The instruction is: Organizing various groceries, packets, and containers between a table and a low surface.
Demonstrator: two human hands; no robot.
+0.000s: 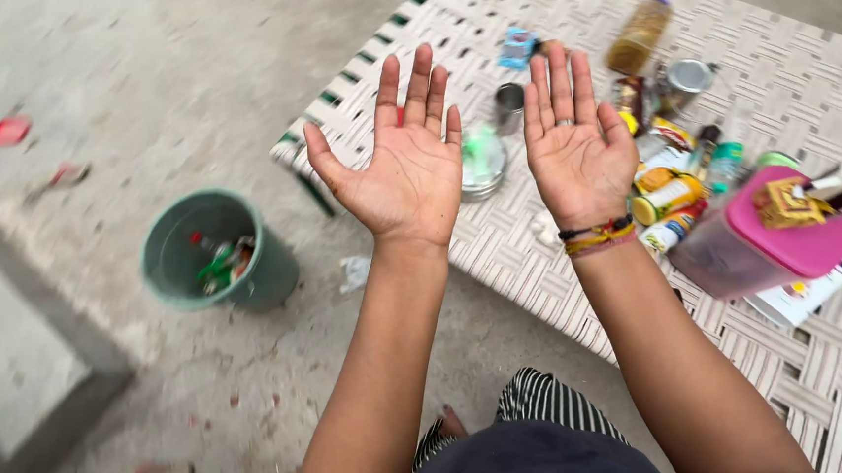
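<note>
Two bare hands are raised palms-up in front of the camera, both empty. Left hand (404, 164): fingers spread wide and straight, thumb out to the side, holding nothing. Right hand (578, 146): fingers straight and close together, a ring on one finger, coloured thread bands at the wrist; also holding nothing. Hands sit side by side, apart, not touching each other or any object.

Below and behind them: a woven cot (806, 91) of white strapping with a cluster of items on it. Seen between the two hands, a small steel cup (509, 108) and a round steel dish (482, 163) with something pale green in it. Just right of the right hand, several small bottles and packets (670, 194), lying close together. Further right, a clear plastic box with a pink lid (796, 235), a yellow packet resting on top.

On the concrete floor, left of the cot: a green bucket (213, 251) with scraps inside, well apart from the left hand.
</note>
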